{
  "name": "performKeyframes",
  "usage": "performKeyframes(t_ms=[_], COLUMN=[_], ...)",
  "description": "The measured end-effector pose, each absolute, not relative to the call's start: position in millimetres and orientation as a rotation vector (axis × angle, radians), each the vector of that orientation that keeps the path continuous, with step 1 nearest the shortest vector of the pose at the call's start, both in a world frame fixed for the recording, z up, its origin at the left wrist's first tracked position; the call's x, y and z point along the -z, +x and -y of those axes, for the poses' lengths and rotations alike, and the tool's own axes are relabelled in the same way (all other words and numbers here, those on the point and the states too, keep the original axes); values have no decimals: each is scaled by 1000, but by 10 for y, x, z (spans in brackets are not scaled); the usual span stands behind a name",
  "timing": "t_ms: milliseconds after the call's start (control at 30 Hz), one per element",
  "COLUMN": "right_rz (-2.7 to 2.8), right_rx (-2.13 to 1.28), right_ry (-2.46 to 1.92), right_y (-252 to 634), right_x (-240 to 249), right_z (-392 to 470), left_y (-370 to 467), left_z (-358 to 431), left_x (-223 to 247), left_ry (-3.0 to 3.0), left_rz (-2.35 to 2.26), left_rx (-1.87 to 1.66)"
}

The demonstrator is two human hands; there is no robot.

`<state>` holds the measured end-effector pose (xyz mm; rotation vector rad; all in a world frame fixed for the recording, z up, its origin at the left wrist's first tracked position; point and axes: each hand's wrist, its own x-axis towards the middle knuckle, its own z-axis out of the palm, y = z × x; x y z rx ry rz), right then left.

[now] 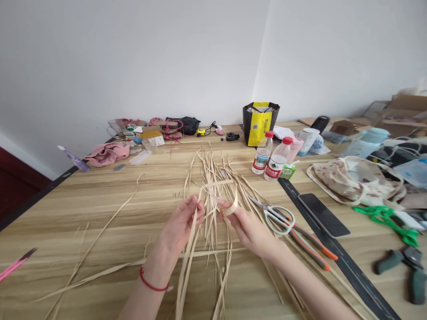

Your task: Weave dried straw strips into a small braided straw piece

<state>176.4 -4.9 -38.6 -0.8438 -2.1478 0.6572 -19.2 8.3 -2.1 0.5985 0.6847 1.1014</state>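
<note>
My left hand (182,222) is closed, pinching long flat straw-coloured strips (185,271) that hang down toward the front edge. Opposite it, my right hand (248,229) is closed around a thin pointed metal tool (211,192), which looks like tweezers, its tips near my left fingertips. A pale strip (235,203) curls over my right fingers; whether they grip it, I cannot tell. Beneath and beyond both hands spreads a loose bundle of similar strips (210,166). Scissors with pale handles (279,220) lie just right of my right hand, touching orange-and-grey plier handles (313,246).
Two red-capped bottles (277,161) stand before a black-and-yellow bag (260,124). A phone (323,214) lies beside a dark strip on the table. Dark-handled cutters (405,266) and a floral cloth bag (356,180) are at right, a pink cloth (108,154) at left.
</note>
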Motion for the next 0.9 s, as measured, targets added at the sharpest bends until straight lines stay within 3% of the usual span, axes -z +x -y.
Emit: performKeyframes(t_ms=[267, 900], right_rz=[2115, 1729], right_rx=[-700, -992], right_ry=[-934, -913], right_y=[1758, 1609], right_x=[358, 439], right_z=[62, 117], left_y=[-167, 178], left_z=[-50, 114], left_x=[96, 299], left_ry=[784, 1130], left_rz=[-677, -1085], left_rx=[-1048, -1602])
